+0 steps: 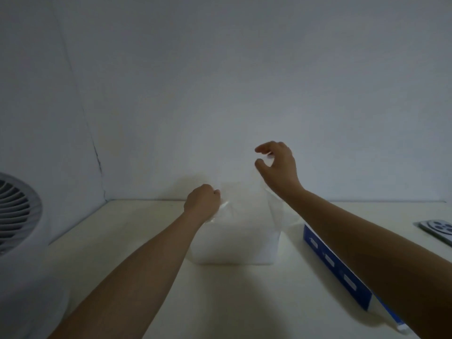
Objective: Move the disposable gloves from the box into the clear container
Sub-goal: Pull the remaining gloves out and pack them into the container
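Disposable gloves [272, 211] show here only as a thin clear film, stretched between our two hands above the clear container [234, 243], which stands on the worktop [122, 231] just left of the blue box [335, 267]. Our left hand [203, 201] is clenched in a fist round one edge of the film, low and near the container's left rim. Our right hand [276, 160] is raised higher, thumb and forefinger curled toward each other with a gap and a glint of plastic between them; we cannot tell whether it truly pinches the film or merely has it draped there. That is the main worry: if the right side slips free, the film would probably swing left and fall outside the rim. The material looks light and clingy, so we judge it could stick to our fingers on release and come back out with the hand. A fan [17, 206] sits at the left edge of the worktop; whether it runs we cannot tell, but a draught could carry the film away. Our right forearm also passes over the box, which a careless pull back might knock.
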`<state>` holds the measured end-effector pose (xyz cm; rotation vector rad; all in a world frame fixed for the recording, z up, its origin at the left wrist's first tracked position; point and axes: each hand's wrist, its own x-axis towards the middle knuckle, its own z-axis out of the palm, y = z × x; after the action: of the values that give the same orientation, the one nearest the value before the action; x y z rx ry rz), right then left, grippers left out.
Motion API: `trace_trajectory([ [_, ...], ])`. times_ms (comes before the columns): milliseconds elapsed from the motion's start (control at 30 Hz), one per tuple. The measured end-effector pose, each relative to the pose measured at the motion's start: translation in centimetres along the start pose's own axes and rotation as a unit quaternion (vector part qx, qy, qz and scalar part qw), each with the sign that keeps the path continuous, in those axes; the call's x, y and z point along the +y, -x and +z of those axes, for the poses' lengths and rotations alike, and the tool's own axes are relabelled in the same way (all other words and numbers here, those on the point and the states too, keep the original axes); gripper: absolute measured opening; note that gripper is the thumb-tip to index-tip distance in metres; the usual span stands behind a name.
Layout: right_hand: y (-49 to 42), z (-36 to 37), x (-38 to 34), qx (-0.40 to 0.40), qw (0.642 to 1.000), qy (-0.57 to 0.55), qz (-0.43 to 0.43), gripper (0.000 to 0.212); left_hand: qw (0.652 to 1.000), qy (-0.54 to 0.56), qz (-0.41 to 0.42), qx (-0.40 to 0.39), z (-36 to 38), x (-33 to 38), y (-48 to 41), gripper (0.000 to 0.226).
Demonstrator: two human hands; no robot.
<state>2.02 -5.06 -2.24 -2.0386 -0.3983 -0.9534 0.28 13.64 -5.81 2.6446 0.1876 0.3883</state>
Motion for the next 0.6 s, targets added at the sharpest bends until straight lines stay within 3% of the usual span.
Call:
trace_trajectory([
  [67, 0.6, 0.4, -1.8, -0.047, 0.996, -0.035, -0.069, 0.016, 0.999, -0.038, 0.003, -0.002, 0.2, -0.1, 0.0, 0.030],
  [100, 0.8, 0.8, -2.4, -0.135, 0.988, -0.037, -0.068, 0.015, 0.998, -0.056, 0.006, -0.001, 0.3, -0.1, 0.0, 0.031],
  [167, 1.4, 1.7, -2.6, -0.364, 0.930, 0.045, -0.030, 0.016, 0.996, -0.083, 0.015, 0.002, 0.4, -0.3, 0.0, 0.032],
  [233, 2.3, 2.7, -2.0, -0.496, 0.859, 0.126, 0.026, 0.019, 0.995, -0.100, 0.021, 0.000, 0.4, -0.5, -0.1, 0.031],
  [400, 3.2, 3.4, -1.7, -0.575, 0.781, 0.239, 0.050, 0.037, 0.982, -0.180, 0.018, -0.051, 0.0, -0.6, 0.3, 0.020],
  [533, 2.9, 4.5, -1.5, -0.591, 0.774, 0.201, 0.110, 0.038, 0.973, -0.183, 0.123, 0.070, 0.1, 0.9, 0.5, 0.023],
  [600, 2.9, 5.0, -1.3, -0.599, 0.769, 0.190, 0.121, 0.038, 0.987, -0.116, 0.109, 0.013, 0.0, 2.2, 0.3, 0.016],
])
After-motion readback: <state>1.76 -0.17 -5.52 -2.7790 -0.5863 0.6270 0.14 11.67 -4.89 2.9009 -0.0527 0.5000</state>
